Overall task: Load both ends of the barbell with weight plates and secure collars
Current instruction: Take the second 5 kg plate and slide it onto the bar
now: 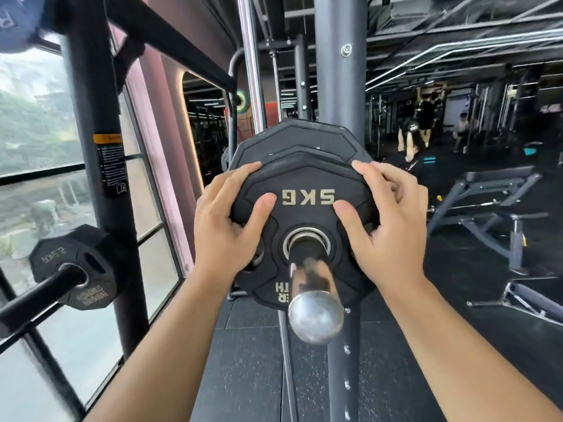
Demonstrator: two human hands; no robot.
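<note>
The small 5 kg plate is on the shiny bar sleeve, which sticks straight out toward the person, its round end nearer than the plate. The left hand grips the plate's left edge and the right hand grips its right edge, both just as close. A bigger plate sits just behind it on the sleeve, so I think the push goes along the sleeve, away from the person.
</note>
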